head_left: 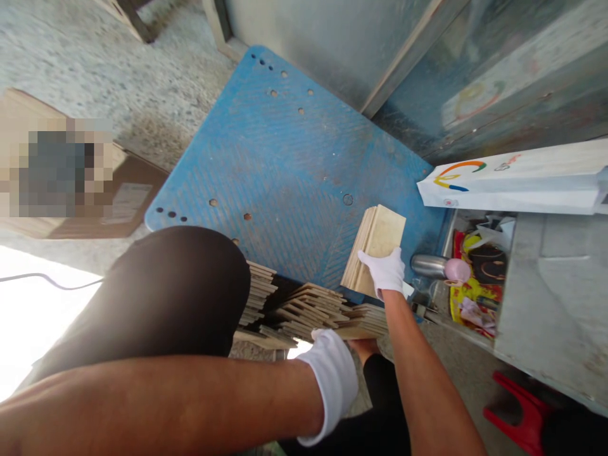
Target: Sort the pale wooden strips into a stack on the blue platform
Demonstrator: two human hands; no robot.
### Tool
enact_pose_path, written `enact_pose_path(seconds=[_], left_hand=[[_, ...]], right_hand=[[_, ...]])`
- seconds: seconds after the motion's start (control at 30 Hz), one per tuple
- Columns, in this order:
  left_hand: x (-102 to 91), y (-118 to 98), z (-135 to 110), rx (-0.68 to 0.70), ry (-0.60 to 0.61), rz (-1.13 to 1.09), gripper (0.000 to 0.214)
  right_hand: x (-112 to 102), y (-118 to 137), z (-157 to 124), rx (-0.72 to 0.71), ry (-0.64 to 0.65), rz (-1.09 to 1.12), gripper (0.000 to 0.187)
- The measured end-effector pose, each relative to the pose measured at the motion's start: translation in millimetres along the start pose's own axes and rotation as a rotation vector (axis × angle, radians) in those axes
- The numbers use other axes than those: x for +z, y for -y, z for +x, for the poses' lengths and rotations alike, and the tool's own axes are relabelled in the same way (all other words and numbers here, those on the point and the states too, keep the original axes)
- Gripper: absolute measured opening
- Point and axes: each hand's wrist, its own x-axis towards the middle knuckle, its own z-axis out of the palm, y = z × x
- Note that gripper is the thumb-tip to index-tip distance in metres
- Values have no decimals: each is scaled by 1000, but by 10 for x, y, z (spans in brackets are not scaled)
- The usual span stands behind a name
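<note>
My right hand [387, 269], in a white glove, grips a stack of thin wooden boards [387, 229] resting on the blue plastic pallet [285, 152]. Its thumb lies across the top board, and the other fingers are mostly hidden at the right side. Lower down, my left hand [332, 373], also gloved in white, is at the near side of more thin boards [311, 307] fanned out in overlapping rows along the pallet's near edge. The left fingers are almost wholly hidden behind the back of the glove, so their grip does not show.
A cardboard box [128, 190] stands left of the pallet. At right are a white paper bag [517, 180], a steel flask [427, 265], an open drawer of small items [479, 272] and a red stool [520, 405]. Glass-like panels [323, 44] border the far side. My dark-trousered knee [190, 285] juts in.
</note>
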Motion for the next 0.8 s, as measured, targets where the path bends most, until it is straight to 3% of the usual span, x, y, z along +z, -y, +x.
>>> enact_pose_path(seconds=[0.1,0.33,0.53,0.7,0.8], left_hand=[[-41,-5,-33,-39,136,176,35],[-140,132,-652,-39,303,396,36],[-80,182,-666,2,341,482,38],[36,245,-695,39,386,504,31],[125,272,-711,71,406,495,17]], right_hand=[[43,8,25,13,8,-30,114],[96,-6,33,8,-7,-2,118],[74,-64,-40,-14,-75,213,100],[-4,-408,-159,69,-187,318,92],[-18,-808,-289,70,-239,377,71]])
